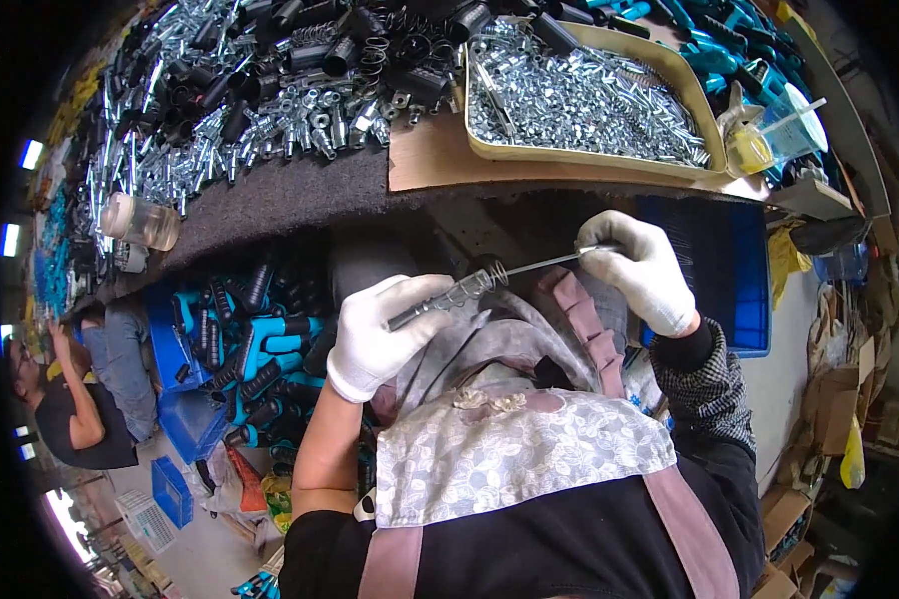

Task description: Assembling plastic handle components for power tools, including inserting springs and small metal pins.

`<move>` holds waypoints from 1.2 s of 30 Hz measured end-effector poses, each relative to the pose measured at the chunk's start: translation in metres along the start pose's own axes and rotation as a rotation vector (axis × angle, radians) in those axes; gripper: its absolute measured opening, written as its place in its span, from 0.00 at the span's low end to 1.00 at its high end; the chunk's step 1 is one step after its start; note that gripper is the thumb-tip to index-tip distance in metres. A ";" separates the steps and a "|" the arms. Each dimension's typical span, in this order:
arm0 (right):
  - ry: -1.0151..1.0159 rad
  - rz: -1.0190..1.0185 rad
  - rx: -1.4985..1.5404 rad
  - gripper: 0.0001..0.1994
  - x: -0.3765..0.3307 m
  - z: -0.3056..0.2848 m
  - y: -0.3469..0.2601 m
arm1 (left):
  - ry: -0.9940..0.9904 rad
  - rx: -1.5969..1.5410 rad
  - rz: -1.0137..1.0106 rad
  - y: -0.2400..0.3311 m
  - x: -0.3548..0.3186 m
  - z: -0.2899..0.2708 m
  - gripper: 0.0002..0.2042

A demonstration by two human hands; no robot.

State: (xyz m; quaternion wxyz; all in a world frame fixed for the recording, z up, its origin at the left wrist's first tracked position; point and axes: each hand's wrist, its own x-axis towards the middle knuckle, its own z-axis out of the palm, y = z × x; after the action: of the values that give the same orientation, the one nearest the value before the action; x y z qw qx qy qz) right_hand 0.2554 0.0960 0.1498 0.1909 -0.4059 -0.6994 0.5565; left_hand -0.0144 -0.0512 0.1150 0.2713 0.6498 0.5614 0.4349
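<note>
My left hand (378, 334), in a white glove, is closed around a metal shaft with a coil spring (467, 288) around it. The shaft tilts up to the right above my lap. From its far end a thin metal rod (543, 265) runs toward my right hand (644, 275). That hand, also gloved in white, pinches a small metal piece (597, 248) at the rod's right end. The fingertips partly cover this piece, so its exact kind is unclear.
A bench (270, 205) ahead carries heaped metal parts and black sleeves. A yellowish tray (594, 157) holds small metal parts. Jars (142, 222) and a cup (794, 125) stand near the edge. Teal-and-black handles (260, 349) lie below left. Another person (85, 399) sits far left.
</note>
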 end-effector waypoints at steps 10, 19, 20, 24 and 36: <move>-0.098 0.019 -0.004 0.08 0.005 0.013 -0.008 | -0.038 -0.036 -0.090 0.000 0.001 0.005 0.17; -0.272 -0.185 -0.081 0.12 0.009 0.034 0.011 | -0.088 -0.144 -0.163 0.000 0.000 0.013 0.16; -0.267 -0.218 -0.067 0.12 0.009 0.036 0.015 | -0.087 -0.145 -0.164 -0.001 -0.001 0.013 0.16; -0.263 -0.355 -0.155 0.13 0.006 0.044 0.018 | -0.157 -0.088 -0.086 0.001 -0.005 0.009 0.23; -0.178 -0.438 -0.195 0.20 0.010 0.039 0.015 | -0.031 -0.126 -0.114 0.003 -0.003 0.023 0.17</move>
State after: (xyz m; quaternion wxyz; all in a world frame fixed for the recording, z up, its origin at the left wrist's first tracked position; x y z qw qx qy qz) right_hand 0.2266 0.0797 0.1217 0.2046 -0.2103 -0.8350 0.4654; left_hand 0.0068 -0.0516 0.1063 0.3447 0.6051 0.5647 0.4430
